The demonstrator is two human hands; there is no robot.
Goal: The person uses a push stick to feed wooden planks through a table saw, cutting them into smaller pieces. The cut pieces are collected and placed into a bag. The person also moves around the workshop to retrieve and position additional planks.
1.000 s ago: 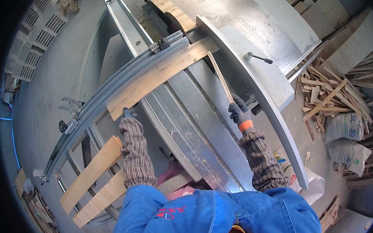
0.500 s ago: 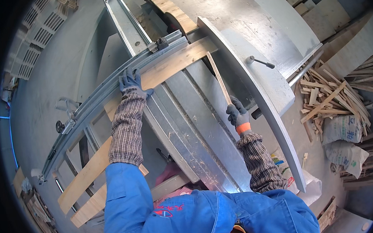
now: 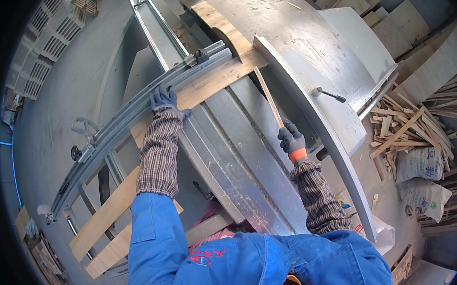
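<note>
My left hand [image 3: 164, 100], in a grey-blue glove, lies with its fingers stretched out over the near end of a pale wooden board [image 3: 214, 83], beside the metal fence [image 3: 149, 103]. The board lies across the ribbed metal saw table [image 3: 228, 142]. Gripped in my gloved right hand [image 3: 291, 137] is a thin wooden strip [image 3: 269, 97]. The strip's far tip is at the board's right end, near the long grey rip fence [image 3: 310, 105]. Another wooden board [image 3: 220, 18] lies farther along, its near end against the first board. No blade is visible.
A lever [image 3: 329, 94] sticks up beyond the rip fence. Two planks [image 3: 106, 214] rest on the frame at left. At right are a heap of wood strips [image 3: 408, 130] and white sacks [image 3: 424, 181]. White slatted crates [image 3: 54, 38] stand at far left.
The view has shifted slightly. My left hand and the board under it have moved a little to the right. The far board's near end now meets it. My right hand still holds the strip.
</note>
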